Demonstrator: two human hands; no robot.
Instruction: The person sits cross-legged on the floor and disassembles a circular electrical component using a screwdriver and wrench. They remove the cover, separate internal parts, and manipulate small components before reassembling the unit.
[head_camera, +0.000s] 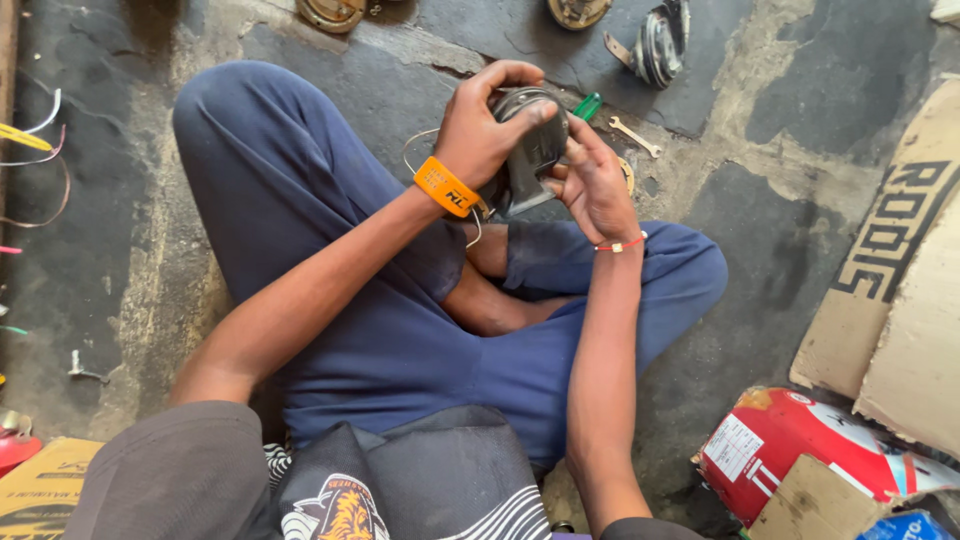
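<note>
I sit cross-legged on a dark stone floor in blue trousers. My left hand (483, 130), with an orange wristband, grips a round grey metal part (530, 150) from above and the left. My right hand (592, 180), with a thin red thread at the wrist, holds the same part from the right, fingers against its side. A thin pale wire (412, 150) loops out from under the part. A green-handled screwdriver (587, 104) pokes out just behind the part, and a small wrench (634, 135) lies on the floor beyond my right hand.
Round metal parts (330, 12) lie at the top edge, with a striped curved piece (660, 40) beside them. Cardboard sheets (900, 290) lean at the right. A red and white packet (790, 445) sits at the lower right. Coloured wires (35, 140) trail at the left.
</note>
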